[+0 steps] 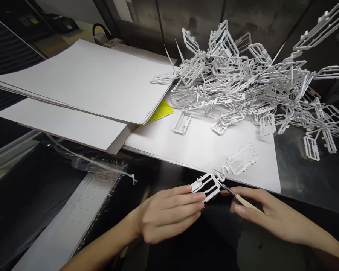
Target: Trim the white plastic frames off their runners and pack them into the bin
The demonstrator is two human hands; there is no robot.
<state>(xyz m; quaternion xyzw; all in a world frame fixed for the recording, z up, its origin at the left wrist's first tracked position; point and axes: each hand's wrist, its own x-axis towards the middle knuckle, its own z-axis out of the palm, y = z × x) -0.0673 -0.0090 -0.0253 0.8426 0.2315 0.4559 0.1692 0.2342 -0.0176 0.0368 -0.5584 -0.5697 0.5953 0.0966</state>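
My left hand (172,214) pinches a white plastic frame (214,192) by its left end, just off the table's front edge. In my right hand (271,212) are small nippers (244,201) with a cream handle and a metal tip. Their tip touches or nearly touches the right end of the frame, by a curled white sprue (222,176). Beyond that sprue, a second white frame (243,159) lies on a white sheet (158,141); whether the two are still joined is hard to make out.
A tangled heap of white plastic frames on sprues (231,82) covers the back right, some sticking upward. Large white sheets (84,81) are stacked at left, over a yellow piece (161,111). Clear plastic wrap (96,162) with a white strip lies at lower left.
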